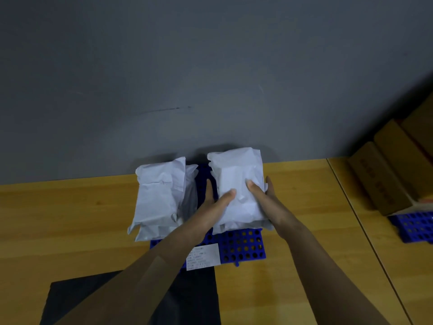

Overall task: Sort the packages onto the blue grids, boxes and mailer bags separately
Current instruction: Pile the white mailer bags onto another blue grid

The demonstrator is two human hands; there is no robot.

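Both hands hold a white mailer bag (236, 177) at the far right part of the blue grid (243, 248), close to the grey wall (210, 78). The left hand (214, 200) has its thumb laid on the top face and its fingers run along the bag's left edge. The right hand (263, 197) mirrors it, thumb on top and fingers wrapped round the right edge, so the bag is pinched from both sides. Paler edges show beneath its near end (likely another bag under it, though I cannot tell whether the two touch).

Just to the left, with a strip of bare grid between, lies a stack of white mailer bags (161, 191), its near corners overhanging onto the wooden table (70, 219). A black mailer bag (194, 299) with a white label (203, 256) lies at the grid's near edge. Well to the right, cardboard boxes (386, 174) sit on a second blue grid (414, 227).

The held bag looks soft and light: its film is creased and dents under the thumbs. It is probably slick and will sag if taken by one corner, so a hold on both long edges near the middle suits it best, and it should be set down flat so that it does not slide off.
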